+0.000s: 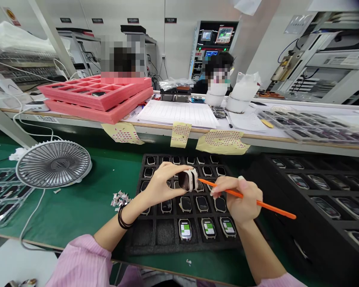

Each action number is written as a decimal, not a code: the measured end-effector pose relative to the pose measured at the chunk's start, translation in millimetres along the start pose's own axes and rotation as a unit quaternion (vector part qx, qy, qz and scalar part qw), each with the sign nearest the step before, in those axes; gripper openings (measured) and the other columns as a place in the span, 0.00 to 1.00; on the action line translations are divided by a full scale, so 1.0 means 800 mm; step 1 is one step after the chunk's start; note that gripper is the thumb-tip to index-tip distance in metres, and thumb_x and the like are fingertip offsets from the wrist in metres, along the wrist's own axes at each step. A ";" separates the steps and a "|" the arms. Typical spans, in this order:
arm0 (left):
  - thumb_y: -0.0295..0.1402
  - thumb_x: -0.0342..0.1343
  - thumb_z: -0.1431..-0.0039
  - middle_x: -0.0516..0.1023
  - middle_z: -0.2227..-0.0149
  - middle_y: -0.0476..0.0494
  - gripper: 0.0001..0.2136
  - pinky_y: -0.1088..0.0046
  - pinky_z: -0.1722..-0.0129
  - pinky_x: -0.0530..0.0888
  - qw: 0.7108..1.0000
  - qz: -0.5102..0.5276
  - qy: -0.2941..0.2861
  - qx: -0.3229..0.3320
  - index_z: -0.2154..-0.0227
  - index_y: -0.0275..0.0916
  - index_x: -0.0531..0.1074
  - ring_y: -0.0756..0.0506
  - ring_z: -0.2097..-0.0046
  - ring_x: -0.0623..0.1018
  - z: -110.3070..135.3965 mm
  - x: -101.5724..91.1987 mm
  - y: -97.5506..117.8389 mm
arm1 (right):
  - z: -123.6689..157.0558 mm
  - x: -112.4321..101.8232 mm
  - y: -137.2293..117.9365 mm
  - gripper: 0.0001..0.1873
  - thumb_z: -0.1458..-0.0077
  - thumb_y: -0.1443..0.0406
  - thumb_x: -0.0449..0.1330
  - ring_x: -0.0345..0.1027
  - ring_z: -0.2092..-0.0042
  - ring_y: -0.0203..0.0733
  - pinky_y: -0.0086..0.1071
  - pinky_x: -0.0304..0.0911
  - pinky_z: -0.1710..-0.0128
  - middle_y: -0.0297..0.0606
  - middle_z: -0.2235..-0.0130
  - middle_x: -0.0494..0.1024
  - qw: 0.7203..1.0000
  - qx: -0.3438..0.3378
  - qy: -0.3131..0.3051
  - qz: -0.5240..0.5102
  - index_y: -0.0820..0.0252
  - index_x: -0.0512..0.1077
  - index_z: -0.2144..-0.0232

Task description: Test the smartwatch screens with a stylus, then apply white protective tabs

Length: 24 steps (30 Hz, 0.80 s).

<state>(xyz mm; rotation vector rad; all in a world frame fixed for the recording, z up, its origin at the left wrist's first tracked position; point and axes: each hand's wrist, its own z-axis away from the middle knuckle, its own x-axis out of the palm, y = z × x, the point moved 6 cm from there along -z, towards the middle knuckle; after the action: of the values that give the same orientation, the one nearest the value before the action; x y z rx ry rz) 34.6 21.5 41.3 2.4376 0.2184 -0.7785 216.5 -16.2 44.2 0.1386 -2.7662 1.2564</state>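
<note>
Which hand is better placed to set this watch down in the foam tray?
Left, probably: the left hand holds the watch above the foam tray, while the right hand holds an orange stick.

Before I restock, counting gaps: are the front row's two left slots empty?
Yes. The leftmost slot and its neighbour in the black foam tray show bare foam, unlike the three smartwatches beside them.

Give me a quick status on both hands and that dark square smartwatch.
Left hand gripping dark square smartwatch. Right hand holding orange stick, tip at watch. Black foam tray beneath.
</note>
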 end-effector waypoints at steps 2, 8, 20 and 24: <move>0.25 0.59 0.50 0.82 0.54 0.42 0.20 0.64 0.54 0.71 1.000 0.000 0.008 0.005 0.52 0.39 0.73 0.44 0.59 0.79 0.000 -0.002 0.000 | -0.001 0.000 0.002 0.26 0.36 0.62 0.48 0.67 0.80 0.40 0.34 0.62 0.80 0.39 0.81 0.77 1.000 0.005 0.001 0.005 0.58 0.82 0.76; 0.26 0.59 0.50 0.82 0.55 0.42 0.19 0.65 0.54 0.71 1.000 -0.003 0.008 0.005 0.52 0.39 0.73 0.44 0.59 0.78 0.001 -0.001 0.002 | -0.003 0.001 0.001 0.26 0.36 0.62 0.48 0.67 0.81 0.40 0.34 0.62 0.81 0.39 0.82 0.76 1.000 -0.001 0.005 0.024 0.60 0.81 0.78; 0.26 0.59 0.49 0.82 0.55 0.42 0.19 0.65 0.55 0.71 0.999 -0.012 0.021 0.020 0.52 0.38 0.73 0.45 0.60 0.78 0.002 0.001 0.006 | -0.004 0.005 -0.005 0.28 0.35 0.63 0.47 0.67 0.80 0.40 0.34 0.62 0.80 0.39 0.83 0.75 0.999 0.000 0.005 0.034 0.61 0.81 0.78; 0.26 0.58 0.49 0.82 0.55 0.42 0.19 0.65 0.55 0.71 1.000 -0.013 0.016 0.017 0.52 0.38 0.73 0.45 0.60 0.78 0.000 0.001 0.008 | -0.003 0.002 -0.009 0.27 0.36 0.63 0.48 0.67 0.80 0.39 0.34 0.61 0.80 0.39 0.82 0.75 0.999 0.010 0.012 0.038 0.62 0.81 0.78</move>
<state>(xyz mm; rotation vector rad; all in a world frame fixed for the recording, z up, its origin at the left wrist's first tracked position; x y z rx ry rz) 37.3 16.0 43.7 2.4853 0.2514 -0.7622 215.6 -19.0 51.4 0.0191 -2.7640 1.2955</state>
